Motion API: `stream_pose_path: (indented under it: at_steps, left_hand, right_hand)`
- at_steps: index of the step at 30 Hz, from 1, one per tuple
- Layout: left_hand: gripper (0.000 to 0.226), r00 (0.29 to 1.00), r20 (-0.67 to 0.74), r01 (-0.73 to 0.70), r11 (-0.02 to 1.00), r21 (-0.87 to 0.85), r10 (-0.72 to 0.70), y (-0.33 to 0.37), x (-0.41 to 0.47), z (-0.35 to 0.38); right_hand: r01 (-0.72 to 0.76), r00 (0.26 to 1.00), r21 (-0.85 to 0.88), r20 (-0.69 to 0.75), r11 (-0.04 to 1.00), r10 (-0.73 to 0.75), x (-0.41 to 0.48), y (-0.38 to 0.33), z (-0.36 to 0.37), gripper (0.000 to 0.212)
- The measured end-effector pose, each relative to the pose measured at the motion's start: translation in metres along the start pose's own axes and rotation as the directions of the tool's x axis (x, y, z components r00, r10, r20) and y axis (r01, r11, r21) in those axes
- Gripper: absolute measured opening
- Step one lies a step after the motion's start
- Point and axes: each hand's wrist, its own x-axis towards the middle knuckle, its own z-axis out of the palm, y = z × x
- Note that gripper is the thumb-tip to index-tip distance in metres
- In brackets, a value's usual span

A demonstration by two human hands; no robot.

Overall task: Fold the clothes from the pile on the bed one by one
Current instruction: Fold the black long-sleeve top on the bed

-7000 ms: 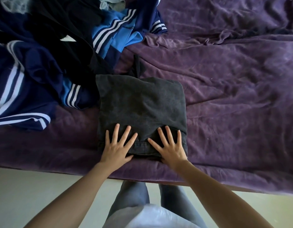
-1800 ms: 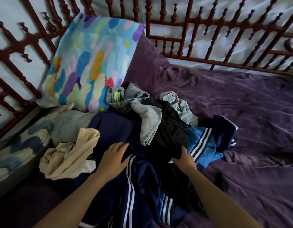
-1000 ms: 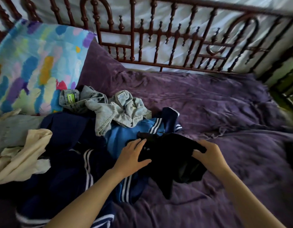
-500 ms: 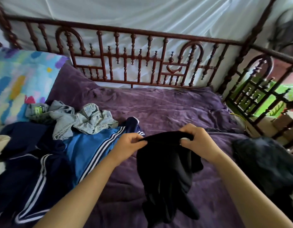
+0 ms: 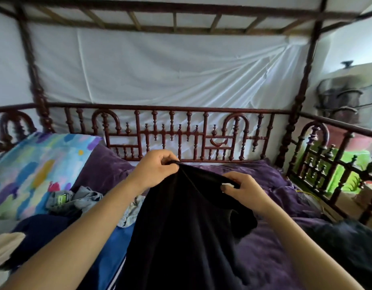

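The black garment (image 5: 181, 227) hangs over the bed (image 5: 264, 258), just right of the pile (image 5: 55, 227), its long axis running from the raised top edge down toward the person, the lower end out of view. The left hand (image 5: 155, 170) pinches that edge at its high point and the right hand (image 5: 241, 189) pinches it lower and to the right, the two near each other. I judge this the opening-out step on a new piece; next the hands likely need to spread along the edge, then lay it flat.

Carved dark-red wooden bed rail (image 5: 160, 108), white cloth (image 5: 160, 70) behind, purple bedspread (image 5: 264, 248).
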Motion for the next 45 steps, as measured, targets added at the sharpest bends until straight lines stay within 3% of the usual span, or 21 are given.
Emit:
stream_pose_path:
  at_steps: [3,5,6,9,13,18,21,24,27,29,32,35,38,41,45]
  left_hand:
    - [0.022,0.999,-0.029,-0.044,0.998,0.045,0.045,0.014,0.006,-0.019]
    - [0.022,0.996,-0.044,-0.078,0.995,0.064,0.081,0.020,0.007,-0.029]
    - [0.025,0.993,-0.052,-0.098,0.992,0.079,0.102,0.023,0.008,-0.033]
    - [0.033,0.988,-0.066,-0.129,0.983,0.135,0.138,0.025,0.006,-0.045]
    - [0.035,0.977,-0.183,-0.099,0.992,0.074,0.111,0.015,0.000,-0.071]
    - [0.036,0.985,-0.162,-0.033,0.991,0.132,0.055,0.001,-0.006,-0.092]
    - [0.033,0.978,-0.209,0.038,0.990,0.133,-0.010,-0.012,-0.006,-0.107]
    - [0.029,0.978,-0.193,0.108,0.983,0.147,-0.078,-0.025,-0.009,-0.122]
    - [0.023,0.979,-0.162,0.144,0.983,0.111,-0.125,-0.034,-0.012,-0.130]
    - [0.017,0.985,-0.122,0.134,0.989,0.067,-0.125,-0.036,-0.014,-0.133]
    - [0.015,0.992,0.001,0.127,0.991,0.050,-0.128,-0.037,-0.021,-0.137]
    - [0.039,0.970,0.179,0.131,0.973,0.192,-0.166,-0.040,-0.029,-0.138]
    - [0.054,0.973,0.211,0.008,0.922,0.387,-0.097,-0.038,-0.035,-0.136]
    - [0.051,0.998,0.057,-0.031,0.966,0.256,0.017,-0.032,-0.034,-0.138]
    - [0.040,0.975,-0.196,-0.082,0.992,0.101,0.101,-0.009,-0.023,-0.139]
  right_hand:
    - [0.051,0.991,-0.037,0.129,0.998,-0.045,0.006,-0.010,0.010,0.011]
    - [0.095,0.972,-0.223,0.229,0.970,-0.043,0.011,-0.008,0.027,0.021]
    - [0.099,0.970,-0.294,0.240,0.951,-0.027,0.014,-0.006,0.037,0.025]
    - [0.046,0.980,-0.302,0.199,0.952,0.015,0.019,0.001,0.059,0.027]
    - [-0.054,0.975,-0.418,0.175,0.907,0.139,0.020,0.024,0.063,0.026]
    - [-0.140,0.952,-0.314,0.216,0.939,0.215,0.020,0.023,0.054,0.009]
    - [-0.279,0.932,-0.013,0.238,0.960,0.274,0.017,0.015,0.046,0.022]
    - [-0.377,0.911,0.276,0.285,0.884,0.299,0.014,0.013,0.032,0.014]
    - [-0.474,0.873,0.498,0.373,0.726,0.315,0.015,0.001,0.021,0.016]
    - [-0.469,0.860,0.481,0.441,0.741,0.258,0.014,-0.010,0.010,0.015]
    - [-0.311,0.876,0.339,0.466,0.888,0.129,0.012,-0.025,-0.009,0.006]
    - [-0.049,0.942,-0.011,0.333,0.999,0.050,0.012,-0.036,-0.023,0.024]
    - [0.054,0.994,-0.213,0.109,0.975,-0.031,0.015,-0.037,-0.030,0.016]
    - [0.077,0.994,-0.146,-0.067,0.986,-0.087,0.016,-0.037,-0.040,0.004]
    - [0.142,0.924,-0.026,-0.356,0.990,-0.142,0.023,-0.051,-0.053,0.022]
